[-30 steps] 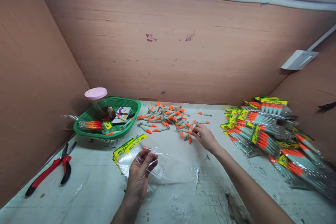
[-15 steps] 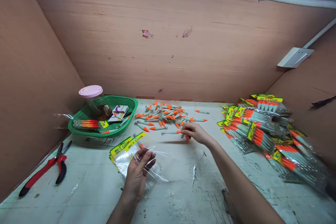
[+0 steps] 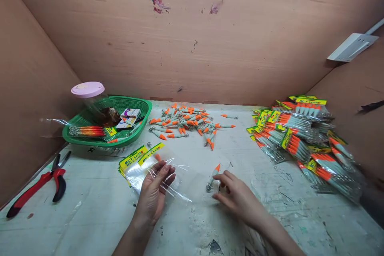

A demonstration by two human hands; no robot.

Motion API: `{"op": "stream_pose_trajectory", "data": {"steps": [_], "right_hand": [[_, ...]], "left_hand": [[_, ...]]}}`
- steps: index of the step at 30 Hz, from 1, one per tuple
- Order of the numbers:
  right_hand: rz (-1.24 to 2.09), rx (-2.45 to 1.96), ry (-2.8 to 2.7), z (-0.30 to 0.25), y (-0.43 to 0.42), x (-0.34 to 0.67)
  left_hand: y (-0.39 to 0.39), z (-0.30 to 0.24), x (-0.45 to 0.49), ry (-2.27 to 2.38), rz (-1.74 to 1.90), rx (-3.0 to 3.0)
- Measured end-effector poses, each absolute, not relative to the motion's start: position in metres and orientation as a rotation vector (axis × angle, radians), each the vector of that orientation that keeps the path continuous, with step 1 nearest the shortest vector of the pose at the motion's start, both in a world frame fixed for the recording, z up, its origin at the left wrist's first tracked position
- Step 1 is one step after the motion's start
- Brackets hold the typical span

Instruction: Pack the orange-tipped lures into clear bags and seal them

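My left hand (image 3: 154,194) rests on a clear plastic bag (image 3: 141,172) with a yellow-green header card, fingers pinching its open mouth. My right hand (image 3: 237,196) holds a grey fishing lure with an orange tip (image 3: 213,175) near the bag's opening, hooks pointing down. A loose pile of the same orange-tipped lures (image 3: 187,124) lies farther back in the middle of the table.
A green basket (image 3: 90,138) at the back left holds a jar with a pink lid (image 3: 88,90), a small box and a packed bag. Red-handled pliers (image 3: 39,186) lie at the left. Several filled lure packs (image 3: 300,140) are heaped at the right. Brown walls enclose the bench.
My right hand has carried one lure from the pile toward me, down to the bag's mouth. The left hand has stayed on the bag. The camera has tilted downward.
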State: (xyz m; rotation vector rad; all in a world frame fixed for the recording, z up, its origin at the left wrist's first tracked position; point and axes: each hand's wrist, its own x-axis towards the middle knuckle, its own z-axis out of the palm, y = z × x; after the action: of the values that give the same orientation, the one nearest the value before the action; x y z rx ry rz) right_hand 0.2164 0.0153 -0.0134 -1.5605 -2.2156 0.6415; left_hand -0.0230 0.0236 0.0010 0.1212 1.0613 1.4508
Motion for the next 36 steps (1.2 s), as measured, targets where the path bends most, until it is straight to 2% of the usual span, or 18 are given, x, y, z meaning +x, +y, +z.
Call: {"op": "stream_pose_trajectory", "data": {"steps": [4,6,8,14,18,31,36], "right_hand": [[0.247,-1.569,-2.154,-0.033,-0.007,0.184],[0.219,-1.546,-2.096,-0.037,-0.009,0.181],[0.387,-1.498,-1.978,-0.036,-0.012,0.187],[1.27,-1.228,-1.127,-0.022,-0.041,0.215],[1.471,-1.012,-0.879,-0.018,-0.055,0.216],[1.52,-1.018,-0.85,-0.016,-0.052,0.212],[1.203,-1.125,-1.338,-0.008,-0.052,0.21]], "left_hand": [[0.022,0.0,-0.022,1.067,1.42,0.131],[0.022,0.0,-0.022,1.064,1.421,0.132],[0.022,0.0,-0.023,1.06,1.427,0.131],[0.023,0.004,-0.021,1.054,1.422,0.079],[0.022,0.005,-0.019,1.063,1.409,0.043],[0.021,-0.002,-0.019,1.022,1.391,0.071],[0.019,-0.005,-0.018,1.022,1.362,0.113]]}}
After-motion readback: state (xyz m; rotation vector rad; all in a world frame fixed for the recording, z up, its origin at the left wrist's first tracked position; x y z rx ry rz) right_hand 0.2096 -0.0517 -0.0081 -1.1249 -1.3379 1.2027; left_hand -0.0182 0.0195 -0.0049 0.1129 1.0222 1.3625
